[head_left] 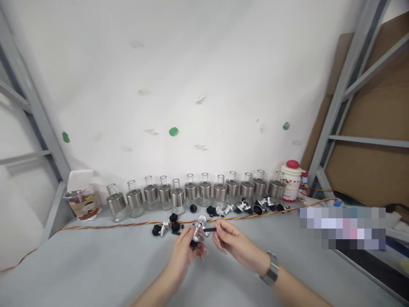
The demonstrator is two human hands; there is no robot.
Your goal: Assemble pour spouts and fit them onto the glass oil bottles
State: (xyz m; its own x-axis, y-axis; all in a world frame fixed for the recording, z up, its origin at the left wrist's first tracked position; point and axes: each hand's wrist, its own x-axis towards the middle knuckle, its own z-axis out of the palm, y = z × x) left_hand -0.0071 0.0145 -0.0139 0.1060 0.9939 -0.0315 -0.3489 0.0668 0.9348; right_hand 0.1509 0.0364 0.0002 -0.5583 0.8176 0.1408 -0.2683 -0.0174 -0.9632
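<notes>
Grey table [96, 264], bottles [205, 188], wire [128, 224] behind held fitting [198, 232]

Bottles [205, 188] wall the back; the front tabletop [105, 264] gives passage.

Held fitting [197, 232] shiny, metallic-looking; bottles [178, 196] glass; sleeves [115, 202] satin metal.

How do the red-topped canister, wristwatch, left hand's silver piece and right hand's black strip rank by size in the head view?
1. Red-topped canister
2. Wristwatch and silver piece: unsure, since the left hand partly covers the silver piece.
3. Black strip, as far as it shows
</notes>
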